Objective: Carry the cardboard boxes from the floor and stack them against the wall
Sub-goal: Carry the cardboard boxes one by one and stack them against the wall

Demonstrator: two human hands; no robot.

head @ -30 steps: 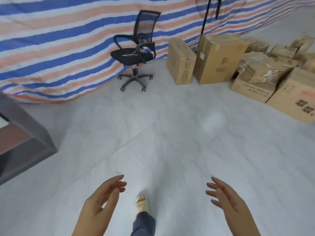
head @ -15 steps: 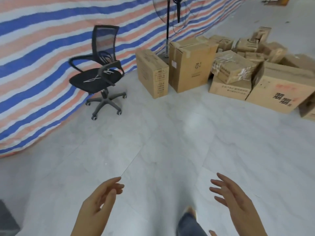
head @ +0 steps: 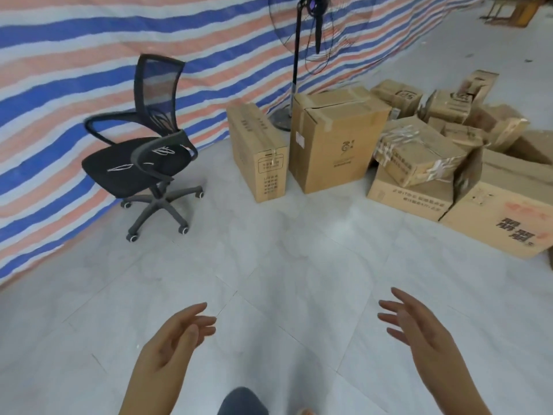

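Several cardboard boxes stand on the grey tiled floor ahead. A narrow upright box is nearest the striped tarp wall, and a large taped box stands beside it. To the right lies a loose pile: a taped box atop a flat one, and a wide printed box. My left hand and my right hand hover low in front of me, fingers relaxed, both empty and well short of the boxes.
A black mesh office chair on casters stands left of the boxes by the tarp. A pedestal fan rises behind the boxes. Smaller boxes are heaped at the back right. My knee shows at the bottom edge.
The view has swung right and moved closer to the boxes, so the chair and boxes loom larger. The grey shelf at left has left the frame. Both hands stay open and empty.
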